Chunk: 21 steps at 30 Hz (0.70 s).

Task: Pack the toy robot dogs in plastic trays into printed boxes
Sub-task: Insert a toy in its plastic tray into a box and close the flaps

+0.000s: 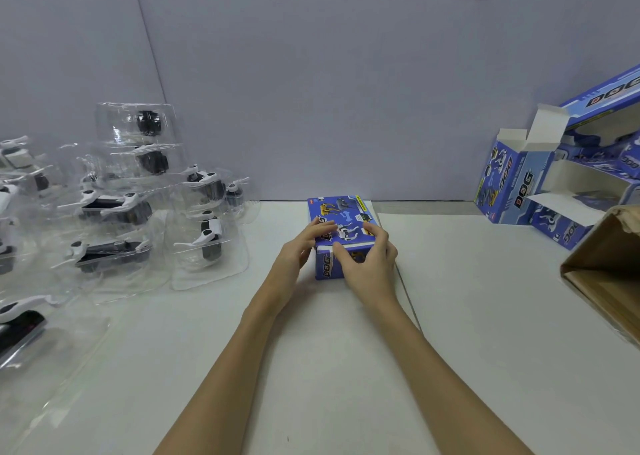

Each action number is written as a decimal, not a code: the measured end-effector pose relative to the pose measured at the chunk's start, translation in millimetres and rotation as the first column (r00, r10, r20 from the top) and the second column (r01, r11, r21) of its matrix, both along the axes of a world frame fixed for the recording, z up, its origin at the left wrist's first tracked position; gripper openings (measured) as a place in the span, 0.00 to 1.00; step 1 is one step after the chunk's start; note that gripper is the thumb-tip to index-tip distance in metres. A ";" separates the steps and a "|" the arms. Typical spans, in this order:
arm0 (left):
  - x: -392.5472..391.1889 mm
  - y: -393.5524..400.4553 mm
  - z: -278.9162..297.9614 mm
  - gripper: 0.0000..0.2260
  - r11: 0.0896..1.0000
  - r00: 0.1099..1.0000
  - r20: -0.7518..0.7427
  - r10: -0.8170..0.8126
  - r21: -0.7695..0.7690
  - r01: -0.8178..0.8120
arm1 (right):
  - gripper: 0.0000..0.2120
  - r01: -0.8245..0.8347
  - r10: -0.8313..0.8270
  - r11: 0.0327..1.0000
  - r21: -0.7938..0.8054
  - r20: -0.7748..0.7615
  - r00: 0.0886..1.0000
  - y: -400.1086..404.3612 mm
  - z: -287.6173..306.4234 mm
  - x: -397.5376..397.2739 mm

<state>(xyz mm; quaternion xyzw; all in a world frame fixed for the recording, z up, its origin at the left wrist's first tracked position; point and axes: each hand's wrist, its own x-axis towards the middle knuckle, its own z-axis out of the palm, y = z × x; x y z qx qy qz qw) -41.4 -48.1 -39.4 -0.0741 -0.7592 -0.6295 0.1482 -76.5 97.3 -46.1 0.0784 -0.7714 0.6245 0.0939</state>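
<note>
Printed box point(343, 219): blue, lying flat at the middle of the bench point(485, 316), close to the far wall; near end faces the person, with a pale line showing along its top edge.
Left hand point(304, 243): laid on the left of the box top, fingers point(322, 226) spread and fairly straight — pressing rather than gripping.
Right hand point(367, 260): over the near right corner, fingers curled onto the top, thumb point(341, 252) across the near end face — holds the box.
Toy robot dogs point(114, 208): black and white, each in a clear plastic tray, heaped at far left; more trays along the left edge, one near left.
Open boxes point(519, 180): blue, stacked at far right, white flaps standing open, waiting to be filled.
Carton point(602, 274): brown cardboard, right edge, mouth turned toward the middle.
Step in hand: closing the near end flap of the box, by the look of it; whether a dog and tray sit inside cannot be told.
Progress: many trays still loose, so likely early or midway.
Next move: calls for pushing the flap home until the pale line disappears, steadying the top meanwhile, then setting the box aside — probably toward the carton — and reaching left for another tray.
</note>
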 end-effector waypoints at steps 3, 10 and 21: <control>0.8 -1.3 2.7 0.24 0.998 0.999 0.002 0.051 0.043 -0.051 | 0.32 0.023 -0.022 1.000 -0.014 0.030 0.999 -2.9 1.0 -2.1; 4.3 -3.0 4.2 0.20 0.997 0.998 -0.009 0.066 0.037 -0.065 | 0.30 0.030 -0.030 0.999 -0.029 0.005 1.000 -4.8 -5.1 -2.3; 5.3 -9.7 2.6 0.15 0.998 0.998 -0.050 0.049 -0.038 -0.051 | 0.26 0.079 -0.075 0.997 0.027 -0.127 0.989 -9.4 -10.7 1.9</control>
